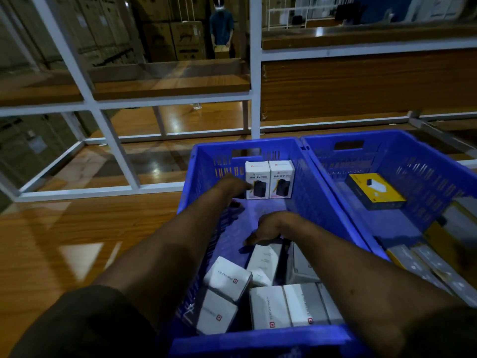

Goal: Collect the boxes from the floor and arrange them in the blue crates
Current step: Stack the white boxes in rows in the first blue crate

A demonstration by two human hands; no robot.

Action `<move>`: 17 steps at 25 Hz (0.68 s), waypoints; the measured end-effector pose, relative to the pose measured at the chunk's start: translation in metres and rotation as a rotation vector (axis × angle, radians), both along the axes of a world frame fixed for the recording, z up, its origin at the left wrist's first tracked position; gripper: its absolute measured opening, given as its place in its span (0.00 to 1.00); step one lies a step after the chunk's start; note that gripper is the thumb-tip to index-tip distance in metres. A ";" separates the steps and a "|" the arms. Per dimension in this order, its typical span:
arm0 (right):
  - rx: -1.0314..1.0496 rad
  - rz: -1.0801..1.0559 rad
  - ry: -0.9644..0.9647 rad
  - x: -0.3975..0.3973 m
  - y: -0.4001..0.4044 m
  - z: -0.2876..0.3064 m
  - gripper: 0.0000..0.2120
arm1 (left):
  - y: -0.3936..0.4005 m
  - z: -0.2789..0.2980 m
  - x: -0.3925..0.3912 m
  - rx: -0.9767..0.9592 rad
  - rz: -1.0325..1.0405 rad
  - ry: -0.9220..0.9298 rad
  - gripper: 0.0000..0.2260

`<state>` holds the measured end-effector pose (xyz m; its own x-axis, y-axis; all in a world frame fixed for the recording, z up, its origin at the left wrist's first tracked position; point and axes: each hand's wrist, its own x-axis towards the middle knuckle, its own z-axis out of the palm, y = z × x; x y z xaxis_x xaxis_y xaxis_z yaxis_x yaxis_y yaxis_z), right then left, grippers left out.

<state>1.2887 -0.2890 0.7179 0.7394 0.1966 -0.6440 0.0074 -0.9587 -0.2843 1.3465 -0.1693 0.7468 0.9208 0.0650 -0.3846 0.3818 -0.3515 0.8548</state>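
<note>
Two blue crates stand side by side; both my arms reach into the left crate (320, 192). Two white "Halley 20K" boxes (269, 179) stand upright against its far wall. My left hand (232, 187) touches the left side of the left one with fingers fairly straight. My right hand (271, 228) grips the top end of a white box (265, 262) lying in the crate's middle. Several more white boxes (286, 306) lie loose at the near end. The right crate (418, 161) holds a yellow-and-black box (374, 191) and several grey and yellow boxes (433, 267).
A white metal shelving frame (255, 81) with wooden boards stands just behind the crates. Polished wooden floor (77, 228) stretches to the left. A person in a blue shirt (221, 27) stands far off among stacked cardboard cartons.
</note>
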 end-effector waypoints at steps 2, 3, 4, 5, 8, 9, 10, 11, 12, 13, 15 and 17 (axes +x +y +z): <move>0.018 -0.060 -0.032 0.002 0.001 -0.005 0.17 | 0.004 0.009 -0.005 0.010 -0.021 -0.028 0.09; 0.023 -0.090 -0.046 0.003 0.001 -0.005 0.16 | 0.007 0.012 -0.009 0.013 -0.019 -0.039 0.08; 0.040 -0.129 -0.065 0.005 0.002 -0.003 0.15 | 0.010 0.013 -0.012 0.027 -0.020 -0.049 0.08; 0.063 -0.176 -0.093 0.008 0.002 -0.001 0.13 | 0.012 0.013 -0.016 0.046 -0.030 -0.059 0.07; 0.192 -0.367 -0.200 0.016 -0.004 0.005 0.21 | 0.014 0.017 -0.027 0.014 -0.075 -0.046 0.01; 0.262 -0.436 -0.216 0.019 -0.006 0.006 0.22 | 0.014 0.020 -0.030 -0.017 -0.083 -0.036 0.04; 0.364 -0.509 -0.230 0.021 -0.009 0.006 0.21 | 0.014 0.022 -0.032 -0.046 -0.078 -0.036 0.08; 0.495 -0.597 -0.231 0.023 -0.012 0.005 0.17 | 0.014 0.025 -0.032 -0.065 -0.064 -0.047 0.11; 0.641 -0.693 -0.221 0.023 -0.014 0.006 0.13 | 0.015 0.026 -0.032 -0.075 -0.050 -0.064 0.12; 0.784 -0.785 -0.194 0.022 -0.016 0.008 0.09 | 0.016 0.027 -0.031 -0.077 -0.033 -0.078 0.12; 1.030 -0.911 -0.129 0.021 -0.017 0.013 0.07 | 0.017 0.027 -0.029 -0.037 -0.020 -0.098 0.13; 1.181 -0.985 -0.064 0.019 -0.018 0.021 0.05 | 0.017 0.023 -0.026 0.062 -0.054 -0.066 0.16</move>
<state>1.3079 -0.3068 0.7388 0.8975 -0.0126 -0.4408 -0.4321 0.1737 -0.8849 1.3208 -0.1520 0.7700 0.9467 0.0360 -0.3202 0.3047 -0.4233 0.8532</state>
